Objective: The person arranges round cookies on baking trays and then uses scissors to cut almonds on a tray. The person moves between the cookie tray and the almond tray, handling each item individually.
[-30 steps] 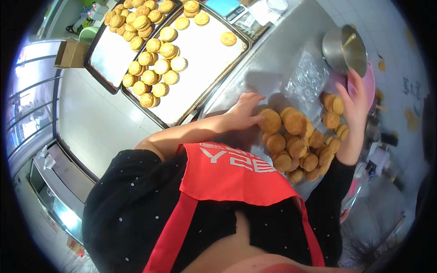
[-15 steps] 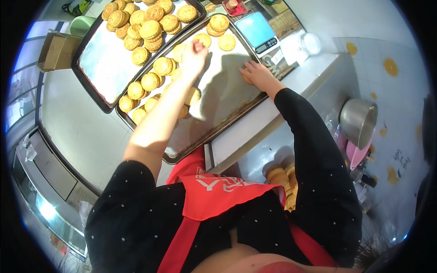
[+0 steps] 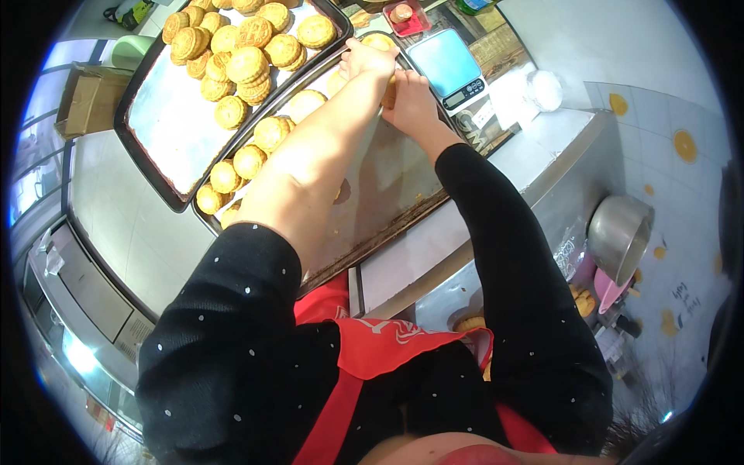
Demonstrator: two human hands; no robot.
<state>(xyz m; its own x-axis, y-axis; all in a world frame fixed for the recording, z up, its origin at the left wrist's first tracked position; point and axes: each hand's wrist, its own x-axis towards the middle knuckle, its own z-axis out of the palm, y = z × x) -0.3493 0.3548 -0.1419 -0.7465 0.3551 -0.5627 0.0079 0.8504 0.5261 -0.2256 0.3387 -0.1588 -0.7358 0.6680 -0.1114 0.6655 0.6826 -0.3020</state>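
Golden round pastries [image 3: 249, 161] stand in rows and short stacks along the left side of the near dark-rimmed baking tray [image 3: 364, 246]. At that tray's far end, my left hand [image 3: 367, 63] has its fingers and thumb curled about a round pastry [image 3: 378, 41]. Close beside it, my right hand [image 3: 412, 102] grips another round pastry [image 3: 389, 94], partly covered by the fingers. The two hands almost touch. My left forearm hides some of the pastries in the middle rows.
A second tray [image 3: 159, 116] with many piled pastries adjoins on the far left. Right of the near tray lie a kitchen scale [image 3: 446, 66], a small red dish [image 3: 407, 19] and a white jar [image 3: 542, 91]. A metal pot [image 3: 620, 236] is lower right; a cardboard box [image 3: 93, 101] sits left.
My left hand has moved right and away from me to the tray's far end. My right hand has moved up and left along the tray's right edge, carrying a pastry.
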